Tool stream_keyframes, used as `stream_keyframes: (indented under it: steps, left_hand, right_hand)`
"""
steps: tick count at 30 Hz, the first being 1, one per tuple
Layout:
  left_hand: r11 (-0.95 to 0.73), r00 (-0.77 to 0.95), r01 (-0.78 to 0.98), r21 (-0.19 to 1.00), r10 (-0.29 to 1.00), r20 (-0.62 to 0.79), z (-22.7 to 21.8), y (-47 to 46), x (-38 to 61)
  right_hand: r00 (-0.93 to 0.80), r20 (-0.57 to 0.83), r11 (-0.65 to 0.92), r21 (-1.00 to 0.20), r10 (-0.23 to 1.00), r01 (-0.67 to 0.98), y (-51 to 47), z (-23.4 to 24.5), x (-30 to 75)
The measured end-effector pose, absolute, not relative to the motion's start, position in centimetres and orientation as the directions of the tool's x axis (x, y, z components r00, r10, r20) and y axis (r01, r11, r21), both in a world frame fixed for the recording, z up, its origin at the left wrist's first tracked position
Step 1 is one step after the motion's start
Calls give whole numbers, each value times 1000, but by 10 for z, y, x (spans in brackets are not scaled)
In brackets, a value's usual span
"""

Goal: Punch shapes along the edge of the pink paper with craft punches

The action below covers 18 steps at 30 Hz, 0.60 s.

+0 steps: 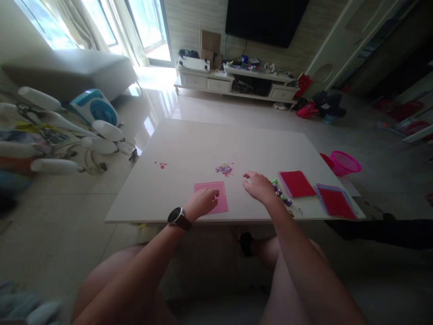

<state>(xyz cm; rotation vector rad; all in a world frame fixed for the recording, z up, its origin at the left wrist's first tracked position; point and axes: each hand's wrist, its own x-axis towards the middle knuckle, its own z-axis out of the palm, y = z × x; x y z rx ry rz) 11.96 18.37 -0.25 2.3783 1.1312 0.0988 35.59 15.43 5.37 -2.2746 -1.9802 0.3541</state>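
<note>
A pink sheet with a row of small punched shapes along its top and right edges lies at the table's near edge. My left hand, with a watch on the wrist, is over this sheet, its fingers loosely bent and apart. Over the table to the right is my right hand, fingers slightly curled and spread, with nothing visible in them. Between and beyond both hands sits a pile of tiny coloured paper bits. Several small purple and green craft punches stand beside my right forearm, which partly hides them.
Red sheets lie on the right, with another red and purple stack at the corner. A few red bits are scattered at left. A pink mesh basket stands beyond the right edge. A dark-clad leg shows at right.
</note>
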Motion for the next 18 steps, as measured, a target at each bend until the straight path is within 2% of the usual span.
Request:
stream_keyframes:
  steps: [4,8,11,18]
  left_hand:
    - [-574,704,657,489,698,-128,-12,181,114]
    - [-621,746,612,490,659,-96,-22,168,110]
    - [-644,762,603,471,641,-98,-26,157,110]
    - [-645,770,616,452,614,-174,-28,142,115]
  right_hand:
    - [97,-200,-134,-175,975,975,177,23,365]
    - [94,-290,-130,-107,952,986,184,13,369]
    - [83,-333,-130,-120,939,984,186,14,375]
    - [286,-341,-339,-104,895,935,178,22,415]
